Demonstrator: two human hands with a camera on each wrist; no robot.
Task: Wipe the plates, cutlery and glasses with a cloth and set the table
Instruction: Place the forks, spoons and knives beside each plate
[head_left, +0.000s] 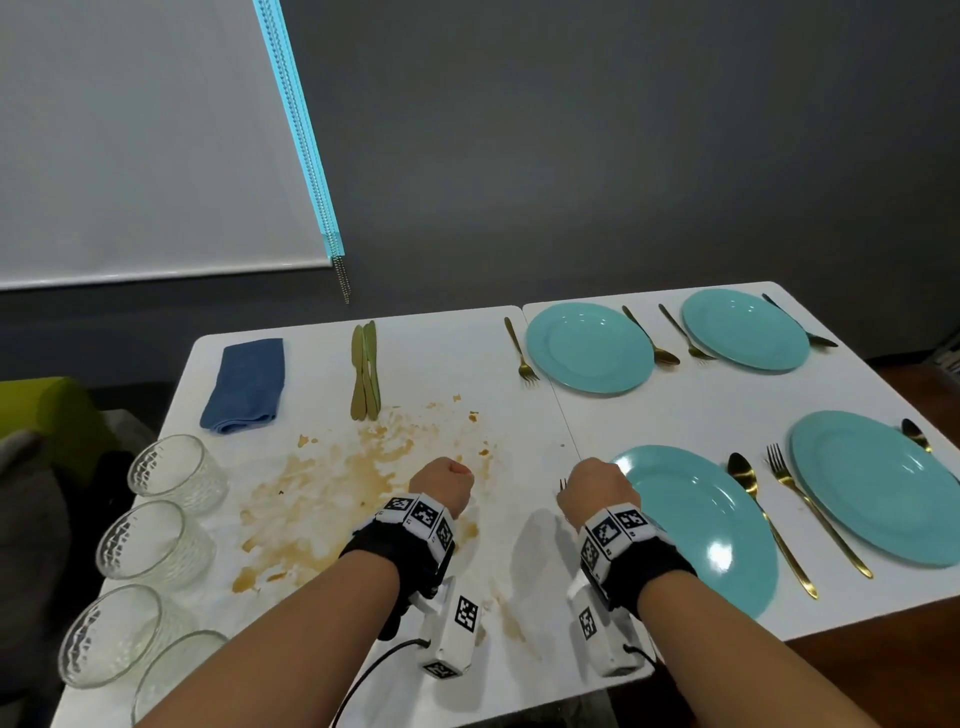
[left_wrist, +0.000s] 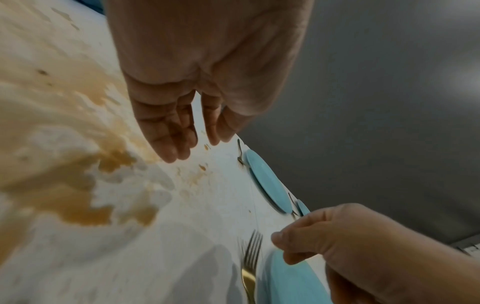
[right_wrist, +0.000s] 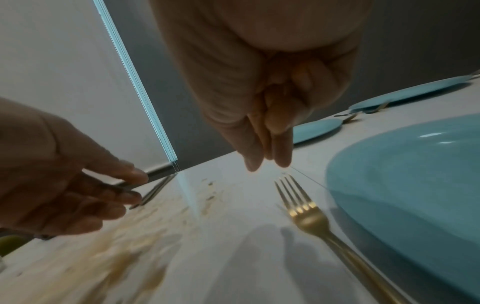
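Both hands hover low over the white table (head_left: 675, 415), holding nothing. Left hand (head_left: 441, 486) above the brown smear (head_left: 322, 493), fingers loose, slightly bent. Right hand (head_left: 597, 491) fingers hang relaxed, tips just above a gold fork (right_wrist: 306, 211) lying beside the nearest teal plate (head_left: 701, 525). Four ribbed glasses (head_left: 156, 540) along the left edge. Farther: three teal plates with gold cutlery alongside; gold knives (head_left: 365, 371); folded blue cloth (head_left: 247, 384) at the far left.
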